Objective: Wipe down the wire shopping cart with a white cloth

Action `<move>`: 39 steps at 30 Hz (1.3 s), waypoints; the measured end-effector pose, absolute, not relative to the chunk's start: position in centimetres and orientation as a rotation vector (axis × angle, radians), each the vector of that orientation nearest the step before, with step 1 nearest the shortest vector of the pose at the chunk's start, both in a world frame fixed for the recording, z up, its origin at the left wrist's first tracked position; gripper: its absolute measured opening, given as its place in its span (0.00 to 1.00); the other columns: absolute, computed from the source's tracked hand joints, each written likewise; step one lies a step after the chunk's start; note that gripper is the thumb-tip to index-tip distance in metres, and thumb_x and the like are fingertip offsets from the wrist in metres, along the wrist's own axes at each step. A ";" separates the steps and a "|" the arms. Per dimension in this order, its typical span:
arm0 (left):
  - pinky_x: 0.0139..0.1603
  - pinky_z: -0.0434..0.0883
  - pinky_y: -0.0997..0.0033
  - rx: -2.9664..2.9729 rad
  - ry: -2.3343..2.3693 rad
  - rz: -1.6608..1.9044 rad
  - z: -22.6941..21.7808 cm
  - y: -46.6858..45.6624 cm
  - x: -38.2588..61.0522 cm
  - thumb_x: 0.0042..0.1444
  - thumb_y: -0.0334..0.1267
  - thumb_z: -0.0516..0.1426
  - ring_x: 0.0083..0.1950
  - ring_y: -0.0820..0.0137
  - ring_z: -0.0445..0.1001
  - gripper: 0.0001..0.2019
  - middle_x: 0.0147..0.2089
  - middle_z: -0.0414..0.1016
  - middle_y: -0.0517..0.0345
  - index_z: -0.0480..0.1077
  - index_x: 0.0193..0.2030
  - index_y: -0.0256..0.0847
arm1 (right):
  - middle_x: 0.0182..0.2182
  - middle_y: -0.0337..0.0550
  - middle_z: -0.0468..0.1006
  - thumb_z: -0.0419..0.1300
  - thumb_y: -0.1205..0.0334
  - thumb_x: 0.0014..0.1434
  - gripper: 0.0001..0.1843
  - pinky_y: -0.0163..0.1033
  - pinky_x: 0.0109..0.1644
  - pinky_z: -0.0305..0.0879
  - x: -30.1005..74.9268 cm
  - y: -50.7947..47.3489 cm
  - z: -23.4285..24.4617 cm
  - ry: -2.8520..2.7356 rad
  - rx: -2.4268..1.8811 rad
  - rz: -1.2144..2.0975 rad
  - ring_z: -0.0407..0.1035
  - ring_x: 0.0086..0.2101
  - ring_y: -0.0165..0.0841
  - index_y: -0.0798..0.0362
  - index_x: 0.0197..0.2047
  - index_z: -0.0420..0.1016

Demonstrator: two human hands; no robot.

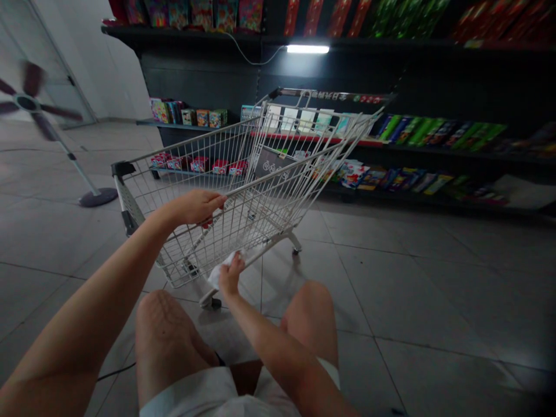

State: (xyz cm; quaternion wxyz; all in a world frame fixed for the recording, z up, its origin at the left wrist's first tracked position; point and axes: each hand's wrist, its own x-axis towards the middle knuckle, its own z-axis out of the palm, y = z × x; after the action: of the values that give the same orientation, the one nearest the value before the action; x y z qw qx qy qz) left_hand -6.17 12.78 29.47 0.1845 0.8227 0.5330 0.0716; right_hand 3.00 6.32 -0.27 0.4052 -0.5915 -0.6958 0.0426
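Clasping the near rim (pixel 304 161) of the shopping cart (pixel 256 182), shelves (pixel 195 72) behind it, the left grip (pixel 200 206) braces while the right grip (pixel 231 273) clutches a white cloth (pixel 214 278) at the cart's lower rail (pixel 267 249), wiping seemingly under way, how much is done or left unclear.

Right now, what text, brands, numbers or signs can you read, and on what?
Nothing legible enough to quote.
Cart handle: pale characters and red-and-white marks, too blurred.
Dark panel on the cart: pale round symbols, too small.
Shelf goods: printed packaging, too small or blurred.
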 end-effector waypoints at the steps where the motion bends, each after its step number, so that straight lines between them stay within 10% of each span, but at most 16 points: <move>1: 0.36 0.66 0.70 2.330 1.498 0.201 29.5 12.8 -6.1 0.63 0.52 0.39 0.30 0.68 0.72 0.25 0.23 0.73 0.57 0.70 0.42 0.37 | 0.49 0.58 0.68 0.48 0.71 0.55 0.31 0.48 0.52 0.68 1.9 5.8 -0.2 -1.741 -1.472 0.174 0.66 0.51 0.42 0.62 0.63 0.58; 6: 0.36 0.66 0.70 2.395 1.484 0.187 29.6 12.4 -6.1 0.62 0.52 0.42 0.30 0.68 0.72 0.21 0.25 0.74 0.57 0.68 0.39 0.39 | 0.47 0.48 0.69 0.48 0.71 0.53 0.31 0.41 0.53 0.68 3.8 3.6 5.4 -1.785 -0.960 0.419 0.66 0.48 0.35 0.52 0.61 0.62; 17: 0.31 0.64 0.74 2.523 1.454 0.112 30.2 11.5 -6.1 0.63 0.48 0.44 0.28 0.72 0.73 0.16 0.25 0.75 0.59 0.63 0.32 0.40 | 0.54 0.48 0.65 0.49 0.75 0.56 0.29 0.52 0.53 0.66 21.8 19.1 24.4 -1.788 -1.368 -0.509 0.63 0.48 0.42 0.49 0.60 0.66; 27: 0.30 0.64 0.74 2.560 1.430 0.164 30.0 11.6 -6.2 0.63 0.46 0.46 0.25 0.73 0.72 0.15 0.23 0.74 0.59 0.63 0.30 0.40 | 0.49 0.44 0.69 0.49 0.70 0.62 0.18 0.40 0.36 0.64 14.0 13.9 25.8 -2.141 -1.174 -0.580 0.60 0.42 0.37 0.47 0.52 0.71; 39: 0.29 0.67 0.74 2.403 1.405 0.119 30.2 11.3 -12.1 0.58 0.57 0.47 0.27 0.71 0.74 0.21 0.25 0.74 0.58 0.65 0.31 0.40 | 0.51 0.49 0.66 0.48 0.70 0.55 0.24 0.44 0.42 0.64 29.6 22.8 27.2 -1.655 -1.688 -0.552 0.62 0.44 0.40 0.49 0.53 0.71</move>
State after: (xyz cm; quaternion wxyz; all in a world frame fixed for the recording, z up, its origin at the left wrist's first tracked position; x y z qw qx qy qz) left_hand -12.14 11.34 30.18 0.1769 0.8488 0.4964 0.0421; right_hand 29.62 22.82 27.18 0.3494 -0.6516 -0.6387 -0.2132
